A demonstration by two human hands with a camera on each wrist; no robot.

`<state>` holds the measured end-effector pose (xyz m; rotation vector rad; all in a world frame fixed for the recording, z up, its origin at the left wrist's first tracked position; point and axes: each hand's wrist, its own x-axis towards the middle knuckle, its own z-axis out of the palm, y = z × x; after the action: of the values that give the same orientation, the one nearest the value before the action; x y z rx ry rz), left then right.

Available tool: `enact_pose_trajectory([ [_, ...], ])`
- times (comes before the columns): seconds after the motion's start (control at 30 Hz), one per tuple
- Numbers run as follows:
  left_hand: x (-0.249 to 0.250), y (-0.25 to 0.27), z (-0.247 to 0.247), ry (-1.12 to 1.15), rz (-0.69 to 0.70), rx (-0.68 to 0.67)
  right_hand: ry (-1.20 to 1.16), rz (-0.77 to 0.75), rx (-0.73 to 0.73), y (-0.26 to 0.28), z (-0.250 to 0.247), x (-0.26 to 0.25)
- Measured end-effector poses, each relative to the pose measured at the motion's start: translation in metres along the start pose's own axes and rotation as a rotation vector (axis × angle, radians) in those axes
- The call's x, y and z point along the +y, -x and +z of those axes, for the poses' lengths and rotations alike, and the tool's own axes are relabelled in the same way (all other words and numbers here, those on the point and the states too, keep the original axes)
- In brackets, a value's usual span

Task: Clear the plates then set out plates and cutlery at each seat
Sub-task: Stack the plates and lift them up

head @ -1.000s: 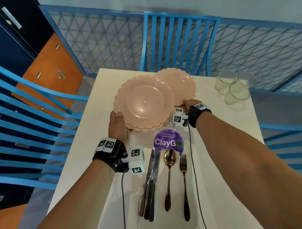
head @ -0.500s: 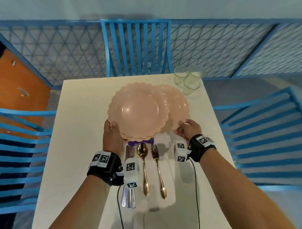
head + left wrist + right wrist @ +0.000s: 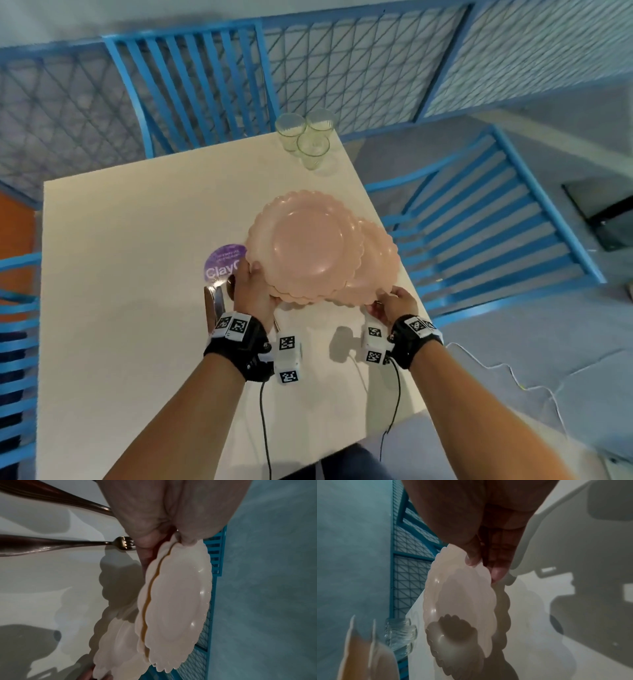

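Note:
My left hand (image 3: 253, 291) grips the near-left rim of a small stack of pink scalloped plates (image 3: 305, 246), held above the white table (image 3: 137, 274). In the left wrist view the stack of plates (image 3: 175, 595) shows its layered edges, thumb on top and fingers beneath. My right hand (image 3: 394, 305) pinches the near rim of a single pink plate (image 3: 376, 270), which lies lower and partly under the stack; the single plate (image 3: 462, 595) hangs just over the table near its right edge. A fork (image 3: 82, 543) lies on the table below the left hand, and knives (image 3: 212, 305) show beside that wrist.
Three clear glasses (image 3: 305, 137) stand at the table's far right corner. A purple round sticker (image 3: 222, 262) lies left of the plates. Blue slatted chairs stand at the far side (image 3: 191, 85), the right (image 3: 479, 222) and the left (image 3: 17, 308). Cables trail from both wrists.
Both hands have carried the plates toward the table's right side, away from the sticker and cutlery. The view has swung right, so the glasses and right chair now sit more centrally.

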<state>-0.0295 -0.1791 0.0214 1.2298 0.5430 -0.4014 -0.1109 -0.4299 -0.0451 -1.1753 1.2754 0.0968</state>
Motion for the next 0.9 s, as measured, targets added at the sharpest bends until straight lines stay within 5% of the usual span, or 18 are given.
enact_pose_trajectory([
  [0.77,-0.012,0.012,-0.020,-0.001,-0.001,0.071,-0.098,0.002,-0.009,-0.002,-0.010,0.011],
  [0.9,-0.008,0.018,-0.028,0.042,-0.001,0.078,0.128,-0.066,-0.007,0.030,-0.016,0.017],
])
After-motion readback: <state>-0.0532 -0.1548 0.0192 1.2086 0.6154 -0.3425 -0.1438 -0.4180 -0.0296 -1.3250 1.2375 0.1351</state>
